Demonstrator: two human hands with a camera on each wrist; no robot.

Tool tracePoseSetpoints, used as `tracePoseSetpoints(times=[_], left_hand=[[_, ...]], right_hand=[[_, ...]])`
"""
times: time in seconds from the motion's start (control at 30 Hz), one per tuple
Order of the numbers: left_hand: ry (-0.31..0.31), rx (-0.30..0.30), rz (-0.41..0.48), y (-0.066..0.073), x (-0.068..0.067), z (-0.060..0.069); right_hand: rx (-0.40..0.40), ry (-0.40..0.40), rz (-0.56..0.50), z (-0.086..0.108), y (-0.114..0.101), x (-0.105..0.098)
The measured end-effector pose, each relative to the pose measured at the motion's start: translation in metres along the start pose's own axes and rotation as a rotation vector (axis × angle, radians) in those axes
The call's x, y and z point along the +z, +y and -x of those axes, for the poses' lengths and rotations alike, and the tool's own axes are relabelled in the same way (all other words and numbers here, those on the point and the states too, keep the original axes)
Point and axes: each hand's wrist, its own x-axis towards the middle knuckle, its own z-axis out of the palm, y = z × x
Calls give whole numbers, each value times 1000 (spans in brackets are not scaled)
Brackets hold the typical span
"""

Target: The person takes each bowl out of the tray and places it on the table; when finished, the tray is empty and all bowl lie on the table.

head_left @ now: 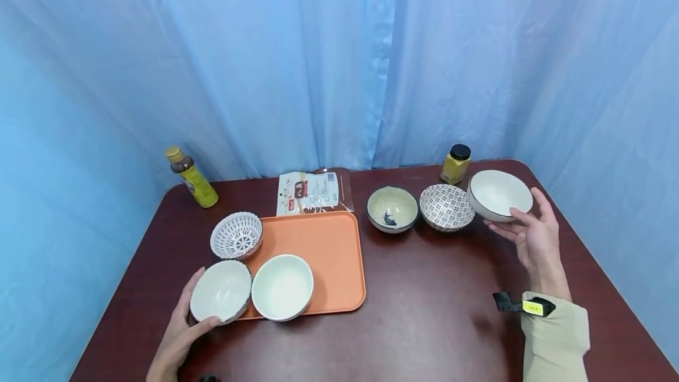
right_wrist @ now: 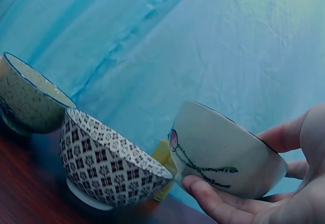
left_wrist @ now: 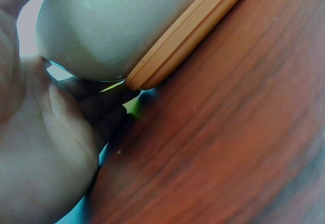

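My left hand [head_left: 179, 329] grips a white bowl [head_left: 220, 292] at the left front corner of an orange tray [head_left: 339, 264], thumb at the rim. In the left wrist view this bowl [left_wrist: 117, 26] stands by the tray's edge, and part of the hand's fingers is dark. At the right, my right hand [head_left: 534, 243] holds a second white bowl [head_left: 500, 193], its thumb at the rim and fingers underneath. The right wrist view shows a pink-and-green plant drawing on this tilted bowl [right_wrist: 223, 153]. Beside it stands a dark-patterned bowl [right_wrist: 111, 163]; I cannot tell whether they touch.
A plain white bowl [head_left: 283, 287] and a radially patterned bowl [head_left: 236, 235] are at the tray. A speckled bowl [head_left: 392, 210] stands right of it. Behind are a yellow-labelled bottle [head_left: 194, 179], a food pouch [head_left: 313, 192] and a black-lidded jar [head_left: 455, 165], before blue curtains.
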Motion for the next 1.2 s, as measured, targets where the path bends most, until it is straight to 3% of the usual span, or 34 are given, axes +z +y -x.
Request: tracePoseSetpoints(times=[0.4,0.77,1.03,1.2], left_hand=[[10,72,44,-3,1,-1],[13,51,41,-2,1,-1],[14,71,54,-3,1,-1],[16,50,43,-3,2,-1]], right_hand=[[-1,78,-57,-7,0,-20],[39,124,11,-15,17,-37],[76,159,57,-17,26,-38],[70,151,78,-17,29,-38]])
